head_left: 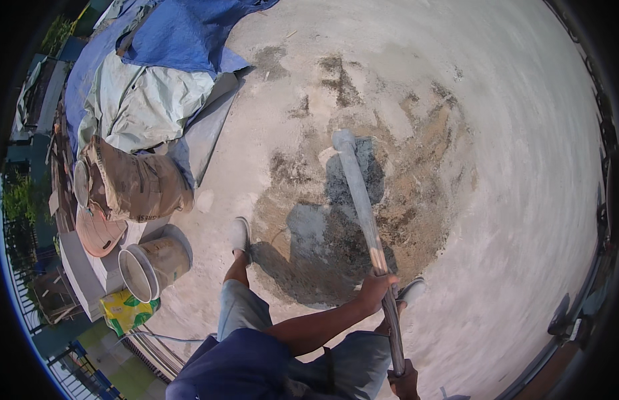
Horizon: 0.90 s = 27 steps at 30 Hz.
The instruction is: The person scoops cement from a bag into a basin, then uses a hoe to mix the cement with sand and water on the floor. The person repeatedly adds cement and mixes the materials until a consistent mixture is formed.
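Note:
Both my hands are wrapped round the wooden handle of a long hoe [363, 207], which slants from the lower right up to the middle of the view. My left hand [377, 293] is closed about the handle's middle. Lower down, near its end, my right hand [404, 381] is closed too. Dried grey cement coats the far half of the handle. The hoe's head lies over a patch of sandy, grey mix [419, 200] on the ground; its blade is hard to make out in the shadow there.
To the left stand a tipped-looking bucket [164, 260], a brown paper sack [139, 180], a pink cap [99, 230] and a yellow-green bag [129, 312]. Blue and whitish tarpaulins [183, 37] cover a heap at the upper left. My feet straddle the near side of the mix.

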{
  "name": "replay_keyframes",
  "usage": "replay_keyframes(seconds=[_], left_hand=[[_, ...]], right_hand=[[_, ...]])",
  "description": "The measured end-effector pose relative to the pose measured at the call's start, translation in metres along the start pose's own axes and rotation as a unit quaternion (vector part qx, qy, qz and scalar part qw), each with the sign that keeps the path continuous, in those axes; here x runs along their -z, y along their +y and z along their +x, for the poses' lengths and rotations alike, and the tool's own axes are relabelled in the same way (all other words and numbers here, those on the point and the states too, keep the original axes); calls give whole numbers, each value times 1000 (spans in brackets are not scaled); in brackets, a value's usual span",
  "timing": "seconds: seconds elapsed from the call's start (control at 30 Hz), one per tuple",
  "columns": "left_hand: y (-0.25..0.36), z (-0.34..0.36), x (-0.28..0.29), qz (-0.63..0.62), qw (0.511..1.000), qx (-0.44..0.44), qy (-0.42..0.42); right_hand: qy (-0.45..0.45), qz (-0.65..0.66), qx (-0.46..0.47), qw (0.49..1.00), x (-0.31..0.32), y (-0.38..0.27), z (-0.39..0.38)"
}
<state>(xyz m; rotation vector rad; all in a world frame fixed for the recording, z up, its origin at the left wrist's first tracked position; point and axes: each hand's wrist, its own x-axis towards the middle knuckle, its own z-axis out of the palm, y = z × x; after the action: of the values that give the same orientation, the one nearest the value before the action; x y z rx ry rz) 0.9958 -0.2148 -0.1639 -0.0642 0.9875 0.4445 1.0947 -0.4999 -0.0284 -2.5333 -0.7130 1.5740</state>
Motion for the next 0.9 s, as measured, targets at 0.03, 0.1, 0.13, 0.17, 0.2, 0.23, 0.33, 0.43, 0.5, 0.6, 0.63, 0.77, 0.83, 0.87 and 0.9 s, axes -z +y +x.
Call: replay_keyframes(seconds=[0.03,0.1,0.13,0.17,0.2,0.23,0.33,0.43,0.5,0.6,0.63,0.77,0.83,0.87,0.9], left_hand=[[6,-3,-3,22,1000,-16,-4],[28,-17,-12,68,997,-46,-12],[55,-13,-13,78,994,-82,-2],[103,-5,-16,91,989,-118,8],[143,11,-8,105,979,-172,17],[196,18,-2,223,950,-217,29],[324,58,38,448,837,-284,136],[412,95,89,596,690,-334,240],[449,106,94,633,657,-301,278],[461,120,114,700,596,-257,298],[451,124,118,711,591,-242,294],[384,117,126,710,616,-165,301],[348,119,143,686,631,-211,293],[334,119,132,697,645,-176,260],[319,116,124,706,655,-139,229]], right_hand=[[12,-14,15,1000,-3,-1,2],[38,-39,43,998,-13,-23,3],[32,4,36,999,-22,-45,19],[28,49,30,998,-34,-96,45],[32,83,122,989,-53,-135,72],[12,104,151,983,-73,-174,99],[-189,326,54,925,-131,-317,167],[-253,467,98,842,-185,-436,220],[-323,563,86,756,-204,-489,260],[-339,568,71,747,-224,-528,287],[-324,560,60,761,-221,-529,290],[-254,483,30,837,-223,-449,253],[-252,471,-6,846,-213,-409,215],[-238,436,-2,868,-202,-386,203],[-226,419,-4,879,-194,-364,186]])
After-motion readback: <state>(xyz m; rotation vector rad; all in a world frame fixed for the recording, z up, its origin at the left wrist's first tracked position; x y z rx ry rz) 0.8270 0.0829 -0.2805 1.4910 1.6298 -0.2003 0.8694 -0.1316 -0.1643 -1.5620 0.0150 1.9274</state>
